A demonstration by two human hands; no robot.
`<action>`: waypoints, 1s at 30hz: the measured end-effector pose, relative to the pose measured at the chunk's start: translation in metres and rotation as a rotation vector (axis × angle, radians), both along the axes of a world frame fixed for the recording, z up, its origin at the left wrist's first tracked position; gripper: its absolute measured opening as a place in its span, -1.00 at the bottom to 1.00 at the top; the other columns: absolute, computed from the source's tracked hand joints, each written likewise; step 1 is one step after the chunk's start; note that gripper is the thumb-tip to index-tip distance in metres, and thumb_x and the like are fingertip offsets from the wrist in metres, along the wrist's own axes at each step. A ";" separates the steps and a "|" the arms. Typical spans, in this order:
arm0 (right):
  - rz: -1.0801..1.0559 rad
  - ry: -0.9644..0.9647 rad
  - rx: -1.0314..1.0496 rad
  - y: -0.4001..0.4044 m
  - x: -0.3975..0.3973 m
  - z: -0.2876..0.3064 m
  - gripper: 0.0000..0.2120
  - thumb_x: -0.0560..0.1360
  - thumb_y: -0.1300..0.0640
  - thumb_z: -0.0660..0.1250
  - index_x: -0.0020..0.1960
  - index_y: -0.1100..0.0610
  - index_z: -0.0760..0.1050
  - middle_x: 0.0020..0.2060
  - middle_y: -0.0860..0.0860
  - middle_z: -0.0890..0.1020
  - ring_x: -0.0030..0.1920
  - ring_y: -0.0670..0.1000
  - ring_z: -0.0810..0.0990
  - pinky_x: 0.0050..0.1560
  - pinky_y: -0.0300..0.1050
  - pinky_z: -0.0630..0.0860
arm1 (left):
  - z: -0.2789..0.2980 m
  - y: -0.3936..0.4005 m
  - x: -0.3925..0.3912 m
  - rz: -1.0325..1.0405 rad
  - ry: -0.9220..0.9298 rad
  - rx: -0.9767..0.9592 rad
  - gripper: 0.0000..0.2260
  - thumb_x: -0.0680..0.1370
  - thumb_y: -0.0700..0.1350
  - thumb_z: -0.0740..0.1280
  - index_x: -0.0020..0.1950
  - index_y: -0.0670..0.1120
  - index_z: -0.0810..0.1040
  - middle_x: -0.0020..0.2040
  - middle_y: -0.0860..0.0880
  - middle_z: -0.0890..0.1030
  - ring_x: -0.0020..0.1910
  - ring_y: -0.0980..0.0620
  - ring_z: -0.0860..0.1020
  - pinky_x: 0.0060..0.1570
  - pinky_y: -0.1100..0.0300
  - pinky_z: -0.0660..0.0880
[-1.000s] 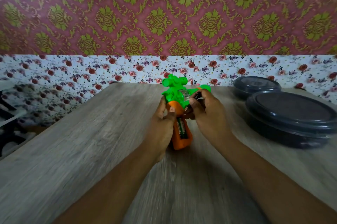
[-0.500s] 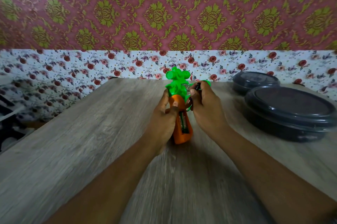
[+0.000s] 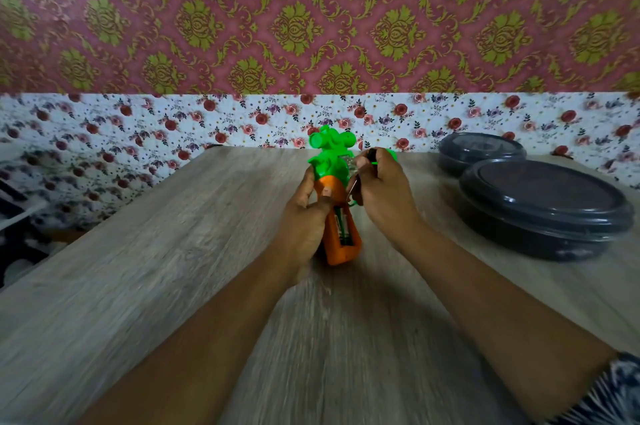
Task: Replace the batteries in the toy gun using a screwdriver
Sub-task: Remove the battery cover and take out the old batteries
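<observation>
Over the middle of the worktop (image 3: pixel 145 272), the left hand (image 3: pixel 306 227) grips the orange handle of the toy gun (image 3: pixel 337 213), its battery bay facing up. Right hand (image 3: pixel 382 192) curls around a screwdriver (image 3: pixel 360 178) beside it. Two dark lidded containers (image 3: pixel 543 206) sit off right.

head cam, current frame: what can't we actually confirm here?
- Screwdriver tip: head view, hidden between right hand and toy gun; contact with a screw unclear.
- Battery compartment: small and blurred; battery count unreadable.
- Compartment cover and screw: not seen anywhere.
- Toy's left side: covered by left hand.
- Dark lidded containers: contents hidden by lids.
</observation>
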State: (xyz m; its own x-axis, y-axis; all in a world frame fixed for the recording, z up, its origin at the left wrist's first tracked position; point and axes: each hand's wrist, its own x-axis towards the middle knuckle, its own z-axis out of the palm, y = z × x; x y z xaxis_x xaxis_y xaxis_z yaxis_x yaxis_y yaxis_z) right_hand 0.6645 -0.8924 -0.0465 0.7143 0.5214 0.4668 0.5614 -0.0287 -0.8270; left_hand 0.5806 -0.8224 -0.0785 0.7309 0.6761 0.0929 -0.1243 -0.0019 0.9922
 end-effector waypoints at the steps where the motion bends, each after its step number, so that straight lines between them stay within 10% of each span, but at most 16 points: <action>1: 0.011 0.020 0.047 -0.001 0.001 0.002 -0.83 0.61 0.19 0.06 0.02 0.26 0.37 -0.25 0.12 0.51 -0.27 0.00 0.47 -0.15 -0.01 0.47 | 0.000 0.001 0.000 -0.002 0.005 -0.003 -0.48 0.60 -0.10 0.20 0.50 0.19 0.10 0.41 0.03 0.40 0.26 -0.07 0.49 0.30 -0.11 0.40; 5: 0.102 0.009 0.072 -0.011 0.006 0.008 -0.86 0.59 0.31 0.05 -0.07 0.21 0.36 -0.29 0.01 0.48 -0.32 -0.11 0.43 -0.22 -0.32 0.38 | -0.004 0.007 0.001 0.007 -0.005 -0.087 -0.48 0.60 -0.08 0.22 0.49 0.21 0.12 0.44 -0.02 0.37 0.25 -0.13 0.50 0.27 -0.15 0.42; 11: 0.142 -0.277 -0.480 -0.020 0.007 0.005 -0.80 0.50 0.31 0.22 -0.07 0.12 0.59 -0.07 0.03 0.62 -0.12 -0.05 0.53 -0.27 -0.34 0.36 | -0.003 0.007 0.001 0.013 -0.014 -0.087 -0.50 0.60 -0.09 0.21 0.49 0.17 0.13 0.48 0.04 0.31 0.34 -0.07 0.43 0.35 -0.12 0.34; 19: 0.169 -0.379 -0.482 -0.023 0.008 0.001 -0.82 0.47 0.31 0.26 -0.02 0.12 0.58 -0.08 -0.02 0.59 -0.11 -0.13 0.45 -0.24 -0.63 0.28 | -0.003 0.008 0.001 0.023 -0.025 -0.087 -0.50 0.61 -0.12 0.18 0.51 0.13 0.11 0.51 0.04 0.24 0.39 -0.03 0.35 0.38 -0.10 0.30; 24: 0.206 -0.404 -0.513 -0.023 0.008 0.003 -0.81 0.45 0.33 0.27 -0.01 0.11 0.55 -0.30 -0.23 0.42 -0.29 -0.25 0.38 -0.29 -0.60 0.28 | -0.003 0.008 0.000 0.022 -0.017 -0.072 -0.51 0.62 -0.09 0.17 0.51 0.14 0.11 0.50 0.03 0.26 0.40 -0.05 0.34 0.38 -0.13 0.30; 30: 0.300 -0.431 -0.581 -0.018 0.002 -0.008 -0.74 0.36 0.40 0.26 -0.01 0.19 0.56 -0.16 0.04 0.49 -0.13 0.03 0.46 -0.17 -0.16 0.38 | -0.004 0.011 0.001 0.039 -0.064 -0.106 -0.52 0.62 -0.16 0.16 0.51 0.06 0.13 0.46 0.01 0.33 0.35 -0.04 0.41 0.37 -0.08 0.33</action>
